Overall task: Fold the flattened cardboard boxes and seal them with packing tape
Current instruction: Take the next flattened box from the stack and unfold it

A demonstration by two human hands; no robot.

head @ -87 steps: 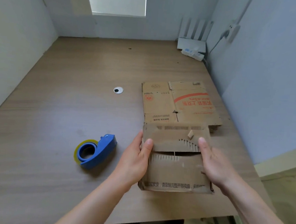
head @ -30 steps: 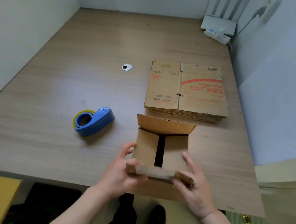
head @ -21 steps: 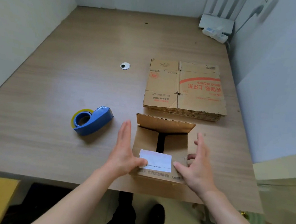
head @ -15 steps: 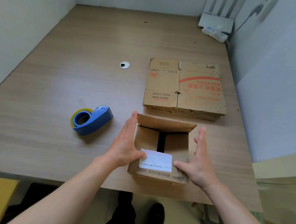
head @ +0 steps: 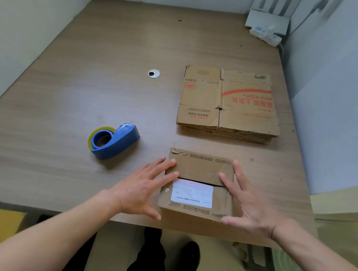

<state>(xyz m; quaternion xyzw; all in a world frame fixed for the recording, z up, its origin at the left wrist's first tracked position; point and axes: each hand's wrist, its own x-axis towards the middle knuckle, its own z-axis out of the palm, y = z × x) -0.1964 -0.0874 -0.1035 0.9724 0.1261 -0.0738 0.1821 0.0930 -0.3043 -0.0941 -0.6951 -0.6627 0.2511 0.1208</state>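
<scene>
While closed at the top, sits near the front edge of the wood-grain table (head: 71, 85): squarish corrugated cardboard box (head: 200, 167), creased, apparently a shipping label (head: 192, 193) on the near flap, inside hidden. Left hand (head: 142, 187) and right hand (head: 252, 199) flat along its flaps, fingers straight, splayed, gripping nothing. Beyond, stack of flattened boxes (head: 229, 105); leftward, blue plastic tape dispenser (head: 118, 141).

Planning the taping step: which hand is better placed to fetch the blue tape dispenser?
Likely left. The left hand rests at the left edge of the brown cardboard box, the side where the blue plastic tape dispenser lies; the right hand must cross the box.
</scene>
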